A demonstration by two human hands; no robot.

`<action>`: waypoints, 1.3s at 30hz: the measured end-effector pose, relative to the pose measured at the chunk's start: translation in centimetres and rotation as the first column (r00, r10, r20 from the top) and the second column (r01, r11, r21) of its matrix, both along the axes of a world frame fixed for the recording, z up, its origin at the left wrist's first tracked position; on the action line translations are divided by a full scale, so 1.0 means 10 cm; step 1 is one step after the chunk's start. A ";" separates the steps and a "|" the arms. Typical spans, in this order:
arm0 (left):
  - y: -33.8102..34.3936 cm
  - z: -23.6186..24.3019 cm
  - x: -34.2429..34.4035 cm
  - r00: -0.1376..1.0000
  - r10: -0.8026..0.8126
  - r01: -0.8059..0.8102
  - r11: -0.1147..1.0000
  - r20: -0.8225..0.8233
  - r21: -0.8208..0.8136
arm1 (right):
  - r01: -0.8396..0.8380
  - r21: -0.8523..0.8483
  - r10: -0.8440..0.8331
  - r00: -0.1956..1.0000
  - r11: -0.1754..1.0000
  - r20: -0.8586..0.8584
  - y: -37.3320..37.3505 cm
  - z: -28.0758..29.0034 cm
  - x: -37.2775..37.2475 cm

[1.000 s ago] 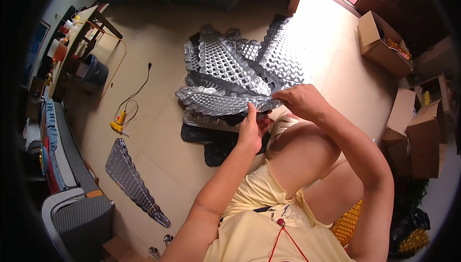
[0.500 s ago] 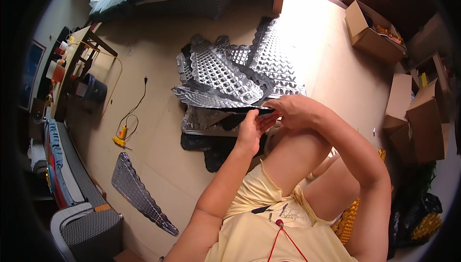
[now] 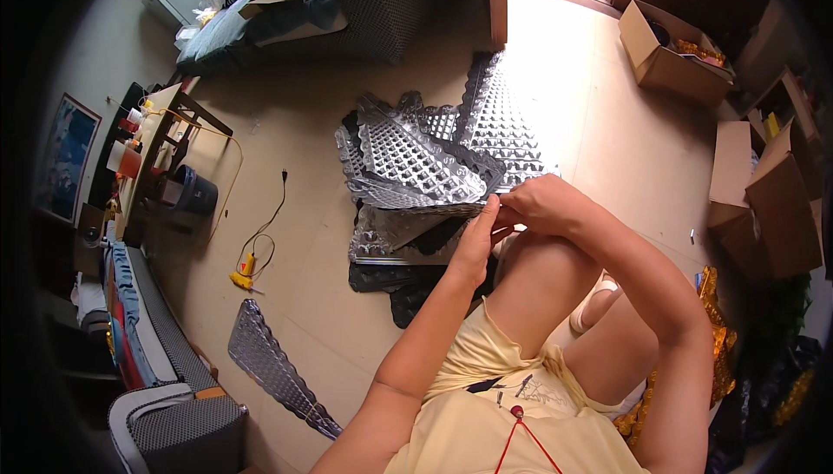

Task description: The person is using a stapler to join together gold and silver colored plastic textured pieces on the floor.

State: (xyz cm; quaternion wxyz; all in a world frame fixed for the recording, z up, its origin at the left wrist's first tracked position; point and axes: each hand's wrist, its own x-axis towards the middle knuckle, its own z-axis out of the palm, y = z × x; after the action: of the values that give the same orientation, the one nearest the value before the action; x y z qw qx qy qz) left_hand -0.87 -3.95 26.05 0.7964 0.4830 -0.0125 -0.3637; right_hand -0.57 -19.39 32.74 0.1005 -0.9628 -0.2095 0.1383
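Note:
In front of my knees, a tapered silver panel (image 3: 395, 197) with an embossed pattern is tilted nearly edge-on. My left hand (image 3: 475, 238) pinches its near end from below, thumb up against the edge. At the same end my right hand (image 3: 540, 202) has its fingers bent around the corner, close to the left fingertips. Whatever lies between the fingers is hidden. Just beyond lies a loose pile of similar silver panels (image 3: 416, 153) with scalloped edges, and a bright one (image 3: 503, 131) points toward the doorway. Black-backed sheets (image 3: 382, 278) stick out underneath.
A yellow glue gun (image 3: 245, 273) with a black cord rests on the floor to the left, near a single dark patterned panel (image 3: 279, 361). Cardboard boxes (image 3: 672, 75) stand at the right. A grey upholstered seat (image 3: 182, 426) and a low table (image 3: 160, 144) line the left side.
The held panel has tilted down toward the pile and shows less of its dark underside. Both hands stay at its near end. The whole view has shifted slightly.

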 end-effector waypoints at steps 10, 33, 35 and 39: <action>0.21 -0.53 0.20 0.744 0.154 -0.329 0.932 -0.651 -0.155 | -0.159 0.010 0.145 0.924 0.987 0.354 -0.30 0.22 -0.24; -0.46 0.76 1.18 0.955 0.238 -0.293 0.832 -0.174 -0.471 | 0.393 0.221 -0.380 0.394 0.893 0.837 -1.41 0.24 -1.06; -0.51 0.58 1.18 0.891 0.387 -0.449 0.829 -0.238 -0.334 | 0.361 0.236 -0.395 0.474 0.902 0.787 -1.43 0.04 -1.09; -0.68 -0.10 0.96 0.847 0.447 -0.514 0.825 -0.287 -0.235 | 0.381 0.243 -0.442 0.620 0.892 0.648 -1.40 -0.55 -1.19</action>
State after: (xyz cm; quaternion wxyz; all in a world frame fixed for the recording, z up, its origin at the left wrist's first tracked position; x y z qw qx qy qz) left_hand 8.77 -10.75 25.07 0.9231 0.2995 0.1426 -0.1946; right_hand -12.44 -33.44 27.24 0.0835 -0.9608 -0.0109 -0.2642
